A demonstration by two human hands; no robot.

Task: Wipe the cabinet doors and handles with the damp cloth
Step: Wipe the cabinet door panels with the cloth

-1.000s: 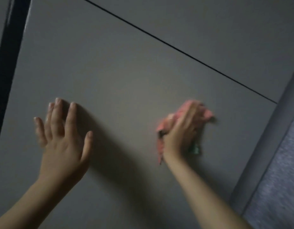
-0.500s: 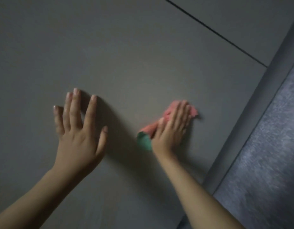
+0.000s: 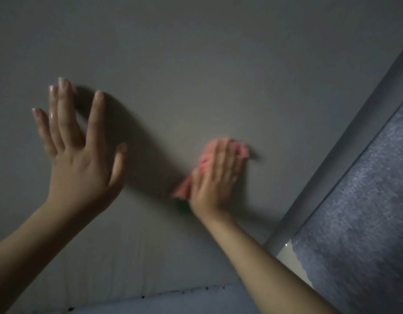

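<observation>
A plain grey cabinet door (image 3: 196, 64) fills most of the view; no handle shows. My right hand (image 3: 216, 177) presses a bunched pink cloth (image 3: 206, 155) flat against the door at centre right. Its fingers lie fairly straight over the cloth, and a green corner of the cloth (image 3: 183, 206) pokes out by the wrist. My left hand (image 3: 82, 159) is to the left with its fingers spread and straight, fingertips at or near the door; it holds nothing. The picture is dim and a little blurred.
A pale grey frame strip (image 3: 345, 150) runs diagonally along the door's right edge. Beyond it lies a blue-grey textured surface (image 3: 365, 211). A lighter ledge (image 3: 173, 300) with dark specks borders the door at the bottom.
The view has shifted, so the dark seam between the doors has left the frame. My right hand and cloth have slid along the door towards its right edge. The left hand stays spread.
</observation>
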